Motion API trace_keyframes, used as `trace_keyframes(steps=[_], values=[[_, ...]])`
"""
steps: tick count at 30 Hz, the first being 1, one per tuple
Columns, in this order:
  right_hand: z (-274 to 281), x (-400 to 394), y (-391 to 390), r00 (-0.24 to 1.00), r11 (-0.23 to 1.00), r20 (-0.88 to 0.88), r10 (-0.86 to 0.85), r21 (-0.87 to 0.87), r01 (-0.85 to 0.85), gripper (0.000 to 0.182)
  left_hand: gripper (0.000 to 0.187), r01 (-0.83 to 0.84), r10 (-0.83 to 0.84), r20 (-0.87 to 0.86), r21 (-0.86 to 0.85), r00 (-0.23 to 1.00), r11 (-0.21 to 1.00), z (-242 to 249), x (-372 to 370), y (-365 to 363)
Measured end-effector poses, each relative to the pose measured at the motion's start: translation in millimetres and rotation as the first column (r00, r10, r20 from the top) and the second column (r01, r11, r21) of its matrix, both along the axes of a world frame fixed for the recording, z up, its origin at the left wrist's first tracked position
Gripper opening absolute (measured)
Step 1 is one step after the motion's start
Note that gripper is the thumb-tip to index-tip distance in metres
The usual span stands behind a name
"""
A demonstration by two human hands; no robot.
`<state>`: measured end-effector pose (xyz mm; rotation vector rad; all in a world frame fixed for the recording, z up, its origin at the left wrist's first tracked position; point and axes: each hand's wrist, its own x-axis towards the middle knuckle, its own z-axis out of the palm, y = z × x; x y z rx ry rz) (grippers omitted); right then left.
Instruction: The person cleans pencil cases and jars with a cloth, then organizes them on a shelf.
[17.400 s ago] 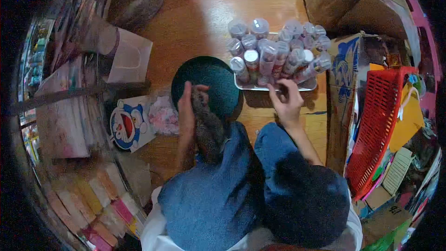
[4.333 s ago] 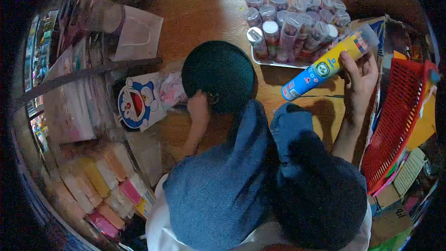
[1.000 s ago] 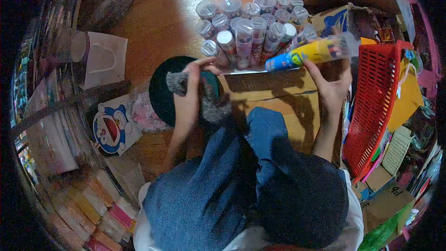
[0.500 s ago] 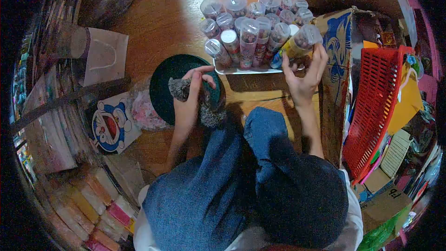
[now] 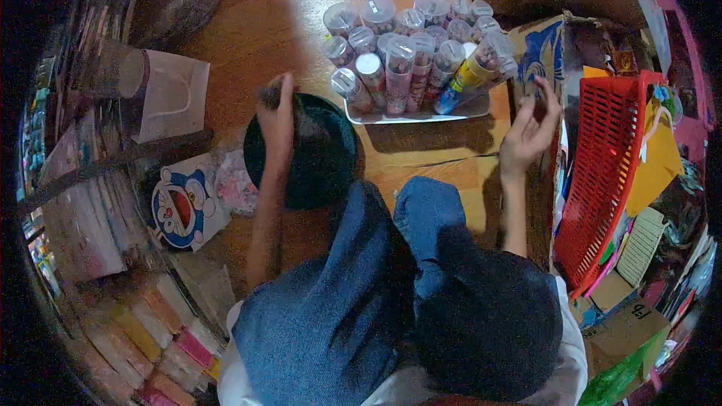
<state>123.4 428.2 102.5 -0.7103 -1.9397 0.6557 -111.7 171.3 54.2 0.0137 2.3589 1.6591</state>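
Observation:
My left hand (image 5: 276,119) reaches over the far left rim of a dark green round disc (image 5: 320,158) and grips a grey fuzzy cloth (image 5: 266,95). My right hand (image 5: 528,134) hovers empty with fingers spread, just right of a white tray (image 5: 410,116). The tray holds several clear-capped tubes of coloured pencils standing upright. A blue and yellow tube (image 5: 465,77) leans at the tray's right end, apart from my right hand.
A cardboard box with blue print (image 5: 535,45) and a red plastic basket (image 5: 611,180) stand at the right. A white paper bag (image 5: 177,98), a cartoon-cat bag (image 5: 180,209) and stacked coloured packs (image 5: 150,327) lie at the left. My blue-jeaned knees (image 5: 391,256) fill the foreground.
My right hand set the blue and yellow tube in the tray, let go and drew back to the right. My left hand moved the grey cloth up and left across the green disc.

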Motion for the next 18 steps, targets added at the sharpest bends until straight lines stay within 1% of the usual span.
trace_keyframes(steps=[1,2,3,4,5,6,7,8,9,10,11,12,13,14,15,16,17,18], values=[[1.7,-3.7,4.3,0.998,0.98,0.05,0.033,-0.196,-0.022,0.039,0.033,0.122,-0.121,-0.015,0.031,0.992,0.992,-10.9,-12.4,8.0],[-5.9,-5.7,13.8,0.998,0.981,0.048,0.032,-0.192,-0.022,0.039,0.034,0.243,-0.241,-0.034,0.062,0.97,0.968,-22.0,-21.4,16.8],[-23.4,-4.9,28.2,0.975,0.942,0.18,0.13,-0.331,-0.064,0.039,0.034,0.243,-0.241,-0.036,0.065,0.97,0.968,-36.1,-27.2,26.2],[-45.0,-3.0,44.4,0.925,0.88,0.292,0.243,-0.467,-0.083,0.039,0.035,0.346,-0.358,0.082,0.133,0.93,0.929,-52.1,-31.1,34.9],[-82.2,5.3,65.6,0.925,0.881,0.292,0.243,-0.465,-0.084,0.039,0.036,0.434,-0.472,0.189,0.212,0.861,0.876,-65.7,-32.4,39.9],[-128.0,17.5,88.6,0.935,0.666,0.04,0.351,-0.713,-0.22,0.04,0.036,0.436,-0.474,0.187,0.212,0.86,0.875,-80.7,-33.1,41.0],[-150.7,22.5,100.8,0.901,0.377,-0.234,0.366,-0.848,-0.374,0.041,0.035,0.46,-0.482,0.091,0.189,0.871,0.867,-94.0,-35.6,41.7],[-134.5,14.2,93.0,0.902,0.378,-0.236,0.361,-0.848,-0.372,0.041,0.035,0.483,-0.489,-0.003,0.164,0.872,0.86,-99.5,-39.4,42.7],[-101.2,-1.7,76.7,0.897,0.439,-0.219,0.385,-0.811,-0.387,0.041,0.034,0.539,-0.556,0.037,0.202,0.83,0.818,-92.3,-42.3,41.2],[-79.8,-13.4,69.4,0.89,0.497,-0.201,0.408,-0.769,-0.401,0.042,0.034,0.541,-0.558,0.036,0.201,0.829,0.816,-84.4,-41.7,42.7],[-79.3,-14.2,75.3,0.906,0.368,-0.109,0.41,-0.889,-0.273,0.045,0.033,0.545,-0.572,0.101,0.205,0.814,0.813,-77.5,-39.4,44.2],[-82.1,-10.7,72.4,0.911,0.322,-0.051,0.408,-0.926,-0.196,0.045,0.033,0.55,-0.584,0.172,0.208,0.793,0.809,-76.4,-39.0,45.2],[-85.0,-5.2,66.4,0.919,0.297,-0.016,0.394,-0.944,-0.144,0.045,0.03,0.557,-0.593,0.13,0.231,0.795,0.798,-74.9,-40.0,45.8],[-87.5,-0.3,64.6,0.929,0.286,0.014,0.371,-0.953,-0.1,0.045,0.03,0.556,-0.593,0.143,0.229,0.793,0.799,-74.7,-38.6,44.5],[-87.4,5.2,62.7,0.935,0.275,0.027,0.354,-0.958,-0.076,0.045,0.029,0.534,-0.577,0.134,0.257,0.806,0.805,-59.8,-33.8,47.1],[-88.3,10.7,55.4,0.94,0.262,0.046,0.338,-0.964,-0.047,0.045,0.028,0.509,-0.558,0.126,0.284,0.82,0.812,-56.8,-33.4,48.0],[-87.9,17.5,47.8,0.942,0.248,0.069,0.327,-0.969,-0.016,0.045,0.028,0.569,-0.579,0.09,0.114,0.81,0.814,-71.5,-39.0,43.5],[-92.0,21.8,37.5,0.944,0.238,0.092,0.316,-0.971,0.015,0.045,0.028,0.564,-0.575,0.105,0.119,0.811,0.817,-68.0,-39.2,47.0]])
